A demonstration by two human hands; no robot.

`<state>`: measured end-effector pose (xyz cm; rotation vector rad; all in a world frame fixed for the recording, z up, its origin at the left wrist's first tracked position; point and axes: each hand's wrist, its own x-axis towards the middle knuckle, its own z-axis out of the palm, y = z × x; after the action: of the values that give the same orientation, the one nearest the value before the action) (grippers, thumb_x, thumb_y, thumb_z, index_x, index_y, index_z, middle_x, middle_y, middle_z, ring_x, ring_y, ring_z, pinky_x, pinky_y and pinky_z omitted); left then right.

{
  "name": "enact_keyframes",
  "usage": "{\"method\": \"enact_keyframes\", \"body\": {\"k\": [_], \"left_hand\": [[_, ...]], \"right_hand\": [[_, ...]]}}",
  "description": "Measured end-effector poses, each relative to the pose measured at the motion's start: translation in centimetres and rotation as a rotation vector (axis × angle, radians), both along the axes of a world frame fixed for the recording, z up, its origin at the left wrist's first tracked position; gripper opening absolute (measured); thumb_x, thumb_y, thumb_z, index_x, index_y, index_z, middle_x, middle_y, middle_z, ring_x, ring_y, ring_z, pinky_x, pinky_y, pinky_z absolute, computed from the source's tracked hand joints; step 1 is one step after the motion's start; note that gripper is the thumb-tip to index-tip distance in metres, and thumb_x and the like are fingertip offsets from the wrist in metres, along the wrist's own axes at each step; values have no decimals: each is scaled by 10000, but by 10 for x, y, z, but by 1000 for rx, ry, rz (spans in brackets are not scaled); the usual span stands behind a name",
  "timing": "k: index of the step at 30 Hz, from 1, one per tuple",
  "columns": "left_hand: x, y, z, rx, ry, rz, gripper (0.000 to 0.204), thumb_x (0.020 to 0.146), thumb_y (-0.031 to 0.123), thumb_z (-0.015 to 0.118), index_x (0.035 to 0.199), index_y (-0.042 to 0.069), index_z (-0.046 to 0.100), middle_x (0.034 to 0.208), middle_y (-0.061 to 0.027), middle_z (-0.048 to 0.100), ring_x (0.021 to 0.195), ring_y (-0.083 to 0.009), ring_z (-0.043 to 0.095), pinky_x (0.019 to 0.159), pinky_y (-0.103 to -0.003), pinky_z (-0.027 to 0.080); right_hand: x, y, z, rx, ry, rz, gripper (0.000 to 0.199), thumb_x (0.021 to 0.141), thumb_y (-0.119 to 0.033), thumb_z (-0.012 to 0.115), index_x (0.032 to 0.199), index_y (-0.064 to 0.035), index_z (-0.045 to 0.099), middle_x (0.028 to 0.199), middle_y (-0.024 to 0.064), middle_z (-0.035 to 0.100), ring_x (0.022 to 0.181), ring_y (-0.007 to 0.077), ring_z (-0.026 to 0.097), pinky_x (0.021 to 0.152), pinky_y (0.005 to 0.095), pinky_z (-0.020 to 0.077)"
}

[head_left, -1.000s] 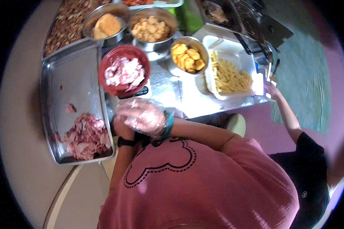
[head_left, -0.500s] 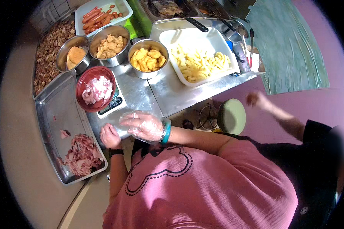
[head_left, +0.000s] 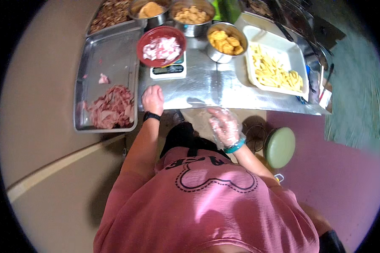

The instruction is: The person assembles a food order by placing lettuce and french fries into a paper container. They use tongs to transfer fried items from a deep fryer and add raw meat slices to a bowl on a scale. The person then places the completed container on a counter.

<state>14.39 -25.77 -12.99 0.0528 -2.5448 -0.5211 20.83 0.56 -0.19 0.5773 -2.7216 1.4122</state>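
Now, left of the scale (head_left: pixel 168 70), raw meat (head_left: pixel 114 107) lies heaped in the metal tray (head_left: pixel 120 50). My bare left hand (head_left: pixel 153 99) rests just in front of the scale, fingers curled; I can't tell if they hold anything. The red bowl (head_left: pixel 164 63) of pale meat pieces (head_left: pixel 161 48) sits on it. My gloved right hand (head_left: pixel 224 124), loosely spread, has swung rightward from the scale, so handling seems paused.

Head-worn fisheye view, looking steeply down from above the wearer's pink shirt (head_left: pixel 206 211), which fills the near foreground; the desk (head_left: pixel 196 90) lies farther off, toward the upper edge; straight lines bow near the rim.
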Motion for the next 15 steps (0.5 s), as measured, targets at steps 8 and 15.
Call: {"method": "enact_keyframes", "body": {"k": [8, 15], "left_hand": [[2, 2, 2, 3, -66, 51, 71, 787, 173, 526, 806, 104, 526, 764, -85, 525, 765, -275, 535, 684, -394, 425], [3, 2, 6, 44, -96, 40, 52, 784, 131, 523, 810, 86, 518, 786, -99, 524, 764, -297, 525, 679, -404, 415]], "right_hand": [[-13, 2, -2, 12, 3, 16, 264, 763, -83, 585, 1028, -76, 590, 978, 119, 607, 898, 293, 575, 785, 357, 455], [-43, -12, -7, 8, -16, 99, 268, 771, -98, 579, 1039, -81, 589, 1009, 138, 597, 911, 307, 573, 804, 360, 455]]}}
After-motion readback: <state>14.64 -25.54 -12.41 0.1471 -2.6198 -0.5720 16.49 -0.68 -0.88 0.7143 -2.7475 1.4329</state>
